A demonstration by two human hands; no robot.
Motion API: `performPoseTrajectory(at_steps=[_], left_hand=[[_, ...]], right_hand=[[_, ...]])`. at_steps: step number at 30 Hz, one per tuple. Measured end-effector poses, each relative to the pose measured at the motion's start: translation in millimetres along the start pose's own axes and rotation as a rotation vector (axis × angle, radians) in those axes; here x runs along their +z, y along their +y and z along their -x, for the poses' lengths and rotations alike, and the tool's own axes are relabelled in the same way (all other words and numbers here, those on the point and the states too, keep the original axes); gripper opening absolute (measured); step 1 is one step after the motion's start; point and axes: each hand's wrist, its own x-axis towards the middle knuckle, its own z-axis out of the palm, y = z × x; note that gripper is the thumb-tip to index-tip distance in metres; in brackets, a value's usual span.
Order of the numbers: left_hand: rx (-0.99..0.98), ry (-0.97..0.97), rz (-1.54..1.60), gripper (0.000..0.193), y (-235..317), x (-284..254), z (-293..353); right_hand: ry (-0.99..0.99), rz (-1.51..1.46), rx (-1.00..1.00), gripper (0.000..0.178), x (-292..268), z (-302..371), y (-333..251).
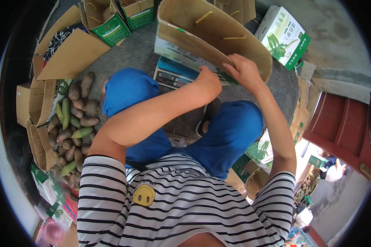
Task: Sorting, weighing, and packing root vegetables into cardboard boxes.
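A large open cardboard box (pixel 218 31), brown inside with yellow rope handles, stands in front of me. Its printed white outer wall faces my knees. My right hand (pixel 245 73) grips the box's near upper edge, fingers over the rim. Against the outer wall below it, my left hand (pixel 210 82) is closed, with its fingers curled. Whatever those fingers may hold is hidden. A flat blue-and-white box (pixel 175 73) lies beside the carton's lower left, close to my left knee.
Brown tubers and several long green ones (pixel 66 111) are heaped on my left. Open cartons (pixel 76 55) stand beyond them. Green printed boxes (pixel 109 31) are at the far left. A closed white-green box (pixel 282 39) sits far right. A red door (pixel 342 127) stands to the right.
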Motion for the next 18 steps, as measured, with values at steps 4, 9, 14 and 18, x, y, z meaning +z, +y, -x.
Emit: performPoseTrajectory(at_steps=[4, 9, 14, 18], left_hand=[[0.004, -0.079, 0.058, 0.025, -0.8, -9.2, -0.6], [0.038, -0.095, 0.099, 0.028, -0.8, -11.6, -1.4], [0.012, -0.186, 0.030, 0.032, 9.3, -4.7, -5.8], [0.042, -0.273, 0.103, 0.035, 6.5, -12.3, -6.5]], right_hand=[[-0.211, 0.037, 0.010, 0.027, 25.5, -23.6, 4.6], [-0.376, 0.157, 0.002, 0.034, 22.2, -23.6, -18.6], [-0.280, 0.247, 0.008, 0.036, -9.6, -27.0, -43.7], [-0.186, 0.192, 0.031, 0.039, -9.6, -26.2, -47.2]])
